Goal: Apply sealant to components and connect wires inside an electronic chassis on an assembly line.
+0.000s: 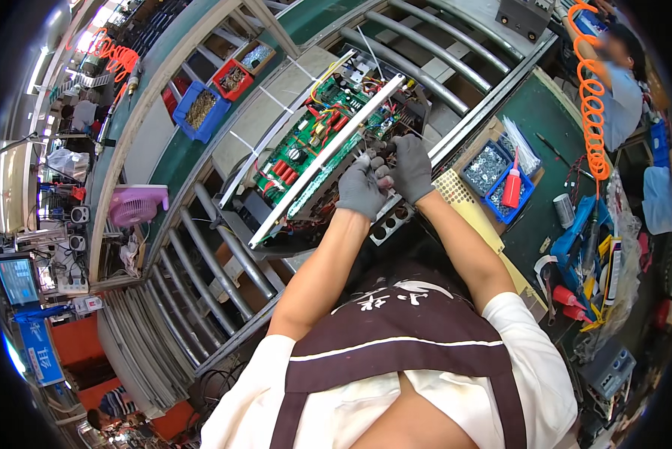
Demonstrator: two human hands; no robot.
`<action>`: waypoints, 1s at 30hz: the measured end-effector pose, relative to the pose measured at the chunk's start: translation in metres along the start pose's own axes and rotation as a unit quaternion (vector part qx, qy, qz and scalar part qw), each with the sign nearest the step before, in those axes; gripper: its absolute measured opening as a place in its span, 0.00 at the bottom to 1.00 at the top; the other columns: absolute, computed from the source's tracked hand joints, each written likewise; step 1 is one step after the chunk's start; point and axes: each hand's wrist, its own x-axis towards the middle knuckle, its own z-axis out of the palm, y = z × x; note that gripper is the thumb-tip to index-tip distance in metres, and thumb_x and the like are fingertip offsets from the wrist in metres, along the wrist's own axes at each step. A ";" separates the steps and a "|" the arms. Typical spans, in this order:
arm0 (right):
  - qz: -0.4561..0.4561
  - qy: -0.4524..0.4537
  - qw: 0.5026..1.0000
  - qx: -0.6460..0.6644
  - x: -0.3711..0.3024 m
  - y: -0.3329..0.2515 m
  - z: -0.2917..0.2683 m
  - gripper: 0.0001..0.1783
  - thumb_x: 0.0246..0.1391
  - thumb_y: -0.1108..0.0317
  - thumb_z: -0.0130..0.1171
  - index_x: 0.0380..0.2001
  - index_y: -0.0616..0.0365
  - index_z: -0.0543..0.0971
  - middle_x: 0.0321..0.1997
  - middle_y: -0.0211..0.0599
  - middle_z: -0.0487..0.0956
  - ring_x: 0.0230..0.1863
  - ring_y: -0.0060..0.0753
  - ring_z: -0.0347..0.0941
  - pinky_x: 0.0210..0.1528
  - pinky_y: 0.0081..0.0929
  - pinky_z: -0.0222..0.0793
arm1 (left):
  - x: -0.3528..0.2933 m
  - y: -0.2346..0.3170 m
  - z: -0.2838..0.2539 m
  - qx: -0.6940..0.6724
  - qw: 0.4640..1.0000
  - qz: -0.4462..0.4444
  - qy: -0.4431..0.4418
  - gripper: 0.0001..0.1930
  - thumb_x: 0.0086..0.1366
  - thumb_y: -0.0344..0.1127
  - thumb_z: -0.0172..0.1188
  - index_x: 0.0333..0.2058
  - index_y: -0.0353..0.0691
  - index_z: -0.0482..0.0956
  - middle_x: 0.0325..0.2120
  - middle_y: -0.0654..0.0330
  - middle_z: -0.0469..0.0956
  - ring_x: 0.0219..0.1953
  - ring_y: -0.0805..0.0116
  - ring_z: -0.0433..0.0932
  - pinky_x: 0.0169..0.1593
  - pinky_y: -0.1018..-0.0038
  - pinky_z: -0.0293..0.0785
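the fingers of both gloved hands were bunched at the near edge of the unit, the left hand (362,187) and the right hand (409,168) almost meeting. their fingertips were curled inward and drawn close together; i could not tell whether either hand was clamped on something small, since the gloves hid the spot.

taking the hands as the dial's centre, the open electronics unit lay just beside them, stretching from about eight round to twelve o'clock. its green circuit board (302,150) faced up at ten, with a long white bar (328,159) running slantwise along the near side of it. the step in hand looked to be fine two-handed work at that edge, seemingly unfinished. the next move probably called for a steady pinch and a clear view past the knuckles, without snagging the loose wires.

farther out, the unit rested on a roller conveyor (240,263), whose bars showed at eight and again near one o'clock. at three, on the green desk (539,217), sat a blue bin of small metal hardware (485,166) and a red bottle (511,189). an orange coiled hose (592,112) hung between two and three. toward ten stood a blue bin of brass-coloured pieces (199,111) and a red bin (232,81).
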 end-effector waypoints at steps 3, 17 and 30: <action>-0.007 -0.005 1.000 -0.007 0.003 -0.001 -0.003 0.37 0.20 0.61 0.72 0.38 0.56 0.66 0.34 0.41 0.66 0.37 0.45 0.64 0.39 0.37 0.63 | 0.004 0.003 -0.013 -0.054 0.996 -0.016 -0.074 0.05 0.68 0.35 0.42 0.33 0.43 0.65 0.18 0.69 0.60 0.19 0.76 0.59 0.22 0.79 0.58; 0.097 -0.104 0.988 0.061 0.002 -0.011 0.002 0.29 0.29 0.64 0.70 0.37 0.55 0.67 0.35 0.43 0.70 0.40 0.48 0.69 0.41 0.38 0.66 | -0.002 0.000 0.005 0.061 0.998 0.020 0.004 0.07 0.69 0.37 0.41 0.33 0.44 0.66 0.17 0.70 0.60 0.16 0.80 0.56 0.18 0.83 0.52; 0.166 -0.172 0.971 0.011 0.099 -0.020 -0.135 0.31 0.34 0.57 0.60 0.45 0.58 0.70 0.43 0.51 0.74 0.44 0.50 0.72 0.49 0.37 0.67 | 0.062 0.094 0.113 0.526 0.785 0.324 -0.055 0.16 0.56 0.40 0.60 0.37 0.34 0.77 0.27 0.60 0.76 0.28 0.72 0.69 0.33 0.72 0.67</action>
